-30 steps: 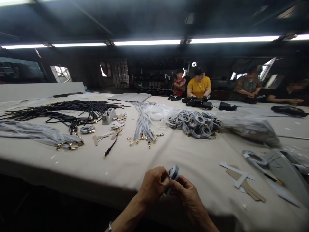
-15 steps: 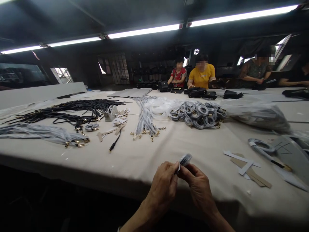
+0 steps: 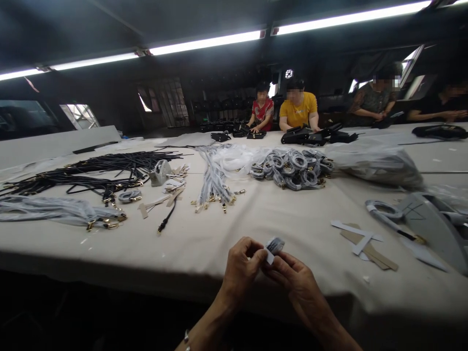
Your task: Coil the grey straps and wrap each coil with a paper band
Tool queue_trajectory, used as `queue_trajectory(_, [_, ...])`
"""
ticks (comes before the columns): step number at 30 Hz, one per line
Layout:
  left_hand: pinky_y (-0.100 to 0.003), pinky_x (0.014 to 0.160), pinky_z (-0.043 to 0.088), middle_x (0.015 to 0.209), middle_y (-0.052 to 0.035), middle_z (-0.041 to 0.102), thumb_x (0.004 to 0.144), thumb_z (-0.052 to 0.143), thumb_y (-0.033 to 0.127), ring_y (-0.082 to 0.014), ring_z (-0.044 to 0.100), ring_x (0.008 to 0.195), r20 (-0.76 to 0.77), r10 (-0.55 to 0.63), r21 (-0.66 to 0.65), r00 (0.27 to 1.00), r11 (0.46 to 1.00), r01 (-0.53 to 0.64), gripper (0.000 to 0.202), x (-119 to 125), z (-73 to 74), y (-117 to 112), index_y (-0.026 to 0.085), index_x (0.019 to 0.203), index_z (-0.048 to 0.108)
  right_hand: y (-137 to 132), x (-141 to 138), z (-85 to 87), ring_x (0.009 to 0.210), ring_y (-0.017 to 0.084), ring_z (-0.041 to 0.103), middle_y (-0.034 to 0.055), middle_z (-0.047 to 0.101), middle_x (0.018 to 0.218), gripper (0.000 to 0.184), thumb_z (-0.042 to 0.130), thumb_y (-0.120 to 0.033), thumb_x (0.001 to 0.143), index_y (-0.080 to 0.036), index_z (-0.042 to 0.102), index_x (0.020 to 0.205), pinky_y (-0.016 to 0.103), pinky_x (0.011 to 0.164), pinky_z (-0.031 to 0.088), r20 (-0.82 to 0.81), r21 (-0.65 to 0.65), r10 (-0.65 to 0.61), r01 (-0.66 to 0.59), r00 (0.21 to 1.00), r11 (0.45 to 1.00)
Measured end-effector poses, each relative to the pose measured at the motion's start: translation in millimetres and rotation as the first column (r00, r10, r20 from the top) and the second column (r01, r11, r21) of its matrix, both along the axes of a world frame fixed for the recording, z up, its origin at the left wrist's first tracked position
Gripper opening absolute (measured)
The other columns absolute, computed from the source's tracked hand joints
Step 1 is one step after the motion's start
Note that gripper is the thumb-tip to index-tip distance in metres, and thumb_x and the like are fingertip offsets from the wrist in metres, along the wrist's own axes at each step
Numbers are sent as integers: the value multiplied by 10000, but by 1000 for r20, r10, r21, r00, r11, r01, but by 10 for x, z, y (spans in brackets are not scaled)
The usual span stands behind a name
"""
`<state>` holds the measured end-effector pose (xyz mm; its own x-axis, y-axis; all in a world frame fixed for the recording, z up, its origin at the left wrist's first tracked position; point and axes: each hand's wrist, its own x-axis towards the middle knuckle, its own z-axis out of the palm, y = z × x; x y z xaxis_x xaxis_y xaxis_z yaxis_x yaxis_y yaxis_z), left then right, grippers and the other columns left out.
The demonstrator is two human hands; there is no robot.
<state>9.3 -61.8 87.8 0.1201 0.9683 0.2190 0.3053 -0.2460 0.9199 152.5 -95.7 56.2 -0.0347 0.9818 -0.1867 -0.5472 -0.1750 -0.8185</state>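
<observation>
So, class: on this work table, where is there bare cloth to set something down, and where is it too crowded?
Bare cloth lies between the hands, left hand and right hand, holding the coiled strap, and the coiled strap pile. More lies between the grey straps and the paper strips. The left side is crowded: black straps, tape dispenser, bagged straps.

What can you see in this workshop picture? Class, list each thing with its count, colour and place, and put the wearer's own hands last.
table: one, beige, foreground.
black straps: bundle, far left.
grey straps: bundle, centre.
coiled straps: heap, grey, centre right.
tape dispenser: one, grey, by black straps.
paper strips: several, white and tan, right.
seated people: at least four, far side.
small coiled strap: one, grey, pinched by both hands.
left hand: near edge.
right hand: near edge.
</observation>
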Motion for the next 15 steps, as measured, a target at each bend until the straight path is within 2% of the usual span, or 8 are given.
queue_trajectory(3, [-287,754,442,781,-13,672,829,630,246,-189,609,788,-73,3,27,997,1000,-1,92,43,-77,0,194,758,659,-10,30,13,881,230,702,64,753,921,436,876,-348,685,-146,756,1052,361,908,532,43,0,5,-5,999,1000])
queue_trajectory(6, [-315,830,428,840,-17,684,861,595,287,-213,612,867,-105,-5,38,994,999,9,114,96,-120,-36,207,804,653,21,30,8,801,207,685,55,740,849,385,865,-377,692,-142,769,981,339,832,544,14,-10,-56,56,998,998])
queue_trajectory(8, [-316,858,429,875,-16,691,867,580,289,-217,617,895,-58,-43,2,997,999,43,111,134,-112,-65,215,867,661,53,43,12,704,163,639,37,721,801,376,883,-390,654,-150,776,923,275,696,535,10,-12,-120,120,993,993])
queue_trajectory(11, [-298,844,449,871,-21,692,831,609,291,-218,627,896,93,-101,-82,991,991,108,113,198,-76,-76,203,875,664,73,88,30,532,75,461,-12,638,675,386,910,-390,592,-157,778,871,188,477,390,63,-33,-206,208,977,978])
queue_trajectory(13, [-294,814,465,853,-36,693,804,633,310,-223,630,874,193,-114,-132,975,981,141,134,256,-71,-55,186,846,662,57,111,39,479,49,340,-44,538,581,407,904,-418,588,-153,775,869,180,423,288,86,-52,-228,233,970,971])
queue_trajectory(15, [-292,790,470,826,-47,694,771,667,333,-226,625,850,246,-104,-155,964,977,145,164,332,-92,-22,175,814,662,30,130,39,465,46,282,-68,435,523,432,883,-466,602,-145,771,869,181,412,237,101,-55,-228,234,968,971])
